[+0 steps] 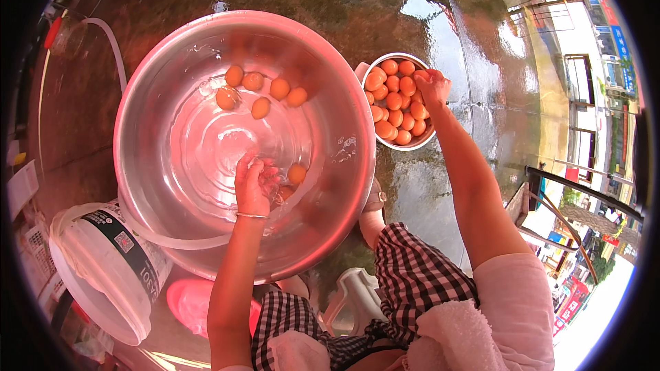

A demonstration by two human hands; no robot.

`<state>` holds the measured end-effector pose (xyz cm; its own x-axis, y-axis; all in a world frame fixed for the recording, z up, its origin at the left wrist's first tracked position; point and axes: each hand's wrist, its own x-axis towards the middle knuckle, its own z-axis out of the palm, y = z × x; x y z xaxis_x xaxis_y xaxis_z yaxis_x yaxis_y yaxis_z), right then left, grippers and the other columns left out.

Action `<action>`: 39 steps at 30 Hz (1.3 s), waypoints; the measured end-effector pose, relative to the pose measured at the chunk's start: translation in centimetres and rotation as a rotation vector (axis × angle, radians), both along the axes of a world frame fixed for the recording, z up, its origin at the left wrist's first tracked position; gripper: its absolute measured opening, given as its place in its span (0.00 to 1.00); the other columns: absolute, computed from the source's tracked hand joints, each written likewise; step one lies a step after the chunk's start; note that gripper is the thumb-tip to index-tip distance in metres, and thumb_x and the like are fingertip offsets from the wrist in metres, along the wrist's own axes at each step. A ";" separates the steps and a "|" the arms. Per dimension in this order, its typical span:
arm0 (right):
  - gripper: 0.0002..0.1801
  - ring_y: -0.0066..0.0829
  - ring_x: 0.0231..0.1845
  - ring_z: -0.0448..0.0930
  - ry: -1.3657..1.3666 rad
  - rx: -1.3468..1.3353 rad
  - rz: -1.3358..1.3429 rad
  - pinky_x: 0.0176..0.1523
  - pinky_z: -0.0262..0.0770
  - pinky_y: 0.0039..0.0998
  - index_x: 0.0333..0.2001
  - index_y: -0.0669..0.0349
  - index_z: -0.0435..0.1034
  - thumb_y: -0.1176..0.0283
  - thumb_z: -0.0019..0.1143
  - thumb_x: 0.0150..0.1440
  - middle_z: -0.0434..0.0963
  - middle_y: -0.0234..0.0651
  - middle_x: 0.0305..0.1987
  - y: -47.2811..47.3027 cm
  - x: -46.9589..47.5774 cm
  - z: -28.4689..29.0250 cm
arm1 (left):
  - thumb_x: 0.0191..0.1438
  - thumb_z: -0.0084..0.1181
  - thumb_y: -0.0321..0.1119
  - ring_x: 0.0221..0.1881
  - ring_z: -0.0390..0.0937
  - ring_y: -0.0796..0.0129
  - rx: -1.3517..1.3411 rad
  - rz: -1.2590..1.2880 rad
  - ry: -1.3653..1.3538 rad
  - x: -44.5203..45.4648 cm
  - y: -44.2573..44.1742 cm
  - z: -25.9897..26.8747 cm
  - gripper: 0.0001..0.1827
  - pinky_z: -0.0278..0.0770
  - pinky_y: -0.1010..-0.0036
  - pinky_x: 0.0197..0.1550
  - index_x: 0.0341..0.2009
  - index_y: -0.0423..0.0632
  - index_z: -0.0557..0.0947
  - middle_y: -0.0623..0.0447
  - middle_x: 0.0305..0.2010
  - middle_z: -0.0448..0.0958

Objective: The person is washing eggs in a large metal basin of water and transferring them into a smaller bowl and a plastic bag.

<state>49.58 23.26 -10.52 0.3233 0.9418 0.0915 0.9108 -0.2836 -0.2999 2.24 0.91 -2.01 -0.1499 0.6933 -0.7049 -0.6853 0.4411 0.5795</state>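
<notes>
A wide stainless steel basin (pixel 139 129) of water stands before me, with several brown eggs (pixel 260 107) in it. My left hand (pixel 256 178) is inside the basin at the water, its wet fingers apart. Close to its fingers lies one egg (pixel 296 173); another, just below it, is partly hidden by the hand. To the right of the basin, a round white-rimmed pot (pixel 406 149) is heaped with brown eggs (pixel 394 101). My right hand (pixel 435 86) reaches over the pot's right rim, fingertips closed on an egg at that side.
A white plastic bucket (pixel 98 278) lies tilted against the basin's lower left, its pale handle over the basin rim. A pale hose (pixel 114 51) runs down behind the basin's left side. Between my legs is a white plastic stool (pixel 353 299). The concrete floor (pixel 428 190) is wet.
</notes>
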 end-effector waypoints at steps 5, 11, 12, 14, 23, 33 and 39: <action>0.27 0.39 0.47 0.77 0.026 -0.055 -0.126 0.52 0.72 0.35 0.45 0.60 0.74 0.57 0.67 0.43 0.78 0.42 0.41 -0.2 -1.9 2.4 | 0.55 0.54 0.32 0.35 0.75 0.69 0.145 -0.261 0.287 -0.3 -0.5 -2.2 0.19 0.76 0.73 0.36 0.52 0.49 0.72 0.52 0.38 0.76; 0.15 0.26 0.36 0.64 0.247 0.486 0.419 0.42 0.65 0.26 0.42 0.54 0.71 0.79 0.57 0.49 0.68 0.31 0.45 -1.5 -14.6 11.5 | 0.49 0.59 0.34 0.37 0.75 0.60 0.475 -0.995 0.943 0.9 1.4 -2.3 0.19 0.75 0.68 0.41 0.48 0.53 0.77 0.48 0.41 0.75; 0.14 0.25 0.35 0.65 0.341 0.447 0.564 0.39 0.66 0.24 0.41 0.55 0.71 0.82 0.56 0.50 0.68 0.32 0.45 -2.5 -19.1 14.5 | 0.49 0.59 0.35 0.38 0.75 0.58 0.455 -1.022 0.791 0.6 0.4 -6.2 0.18 0.75 0.67 0.43 0.47 0.53 0.78 0.47 0.41 0.75; 0.12 0.42 0.43 0.72 0.451 0.329 0.792 0.47 0.69 0.38 0.40 0.60 0.71 0.80 0.55 0.50 0.74 0.40 0.39 -3.6 -24.1 17.1 | 0.51 0.56 0.37 0.46 0.73 0.56 0.554 -1.192 1.020 2.2 1.2 -6.8 0.18 0.70 0.63 0.50 0.48 0.56 0.78 0.47 0.45 0.74; 0.27 0.52 0.59 0.66 -0.029 -0.334 0.999 0.58 0.67 0.48 0.59 0.48 0.63 0.68 0.52 0.53 0.65 0.40 0.61 -3.1 -35.9 10.4 | 0.54 0.49 0.36 0.59 0.65 0.51 0.780 -1.620 1.142 2.3 2.2 -6.1 0.23 0.59 0.58 0.63 0.56 0.60 0.74 0.49 0.59 0.70; 0.22 0.40 0.44 0.69 0.345 -0.304 1.128 0.47 0.70 0.40 0.51 0.52 0.67 0.73 0.55 0.49 0.67 0.41 0.46 -3.0 -32.6 1.4 | 0.52 0.50 0.44 0.48 0.72 0.50 0.318 -1.303 1.154 1.2 1.3 -4.0 0.17 0.68 0.54 0.50 0.46 0.54 0.75 0.45 0.46 0.75; 0.18 0.24 0.24 0.68 1.876 -1.158 0.120 0.20 0.63 0.23 0.48 0.55 0.67 0.57 0.47 0.59 0.71 0.37 0.35 -6.4 -35.4 12.4 | 0.60 0.39 0.48 0.18 0.64 0.73 0.009 -0.355 -0.225 -3.9 1.8 -0.8 0.15 0.61 0.77 0.16 0.41 0.53 0.70 0.51 0.33 0.71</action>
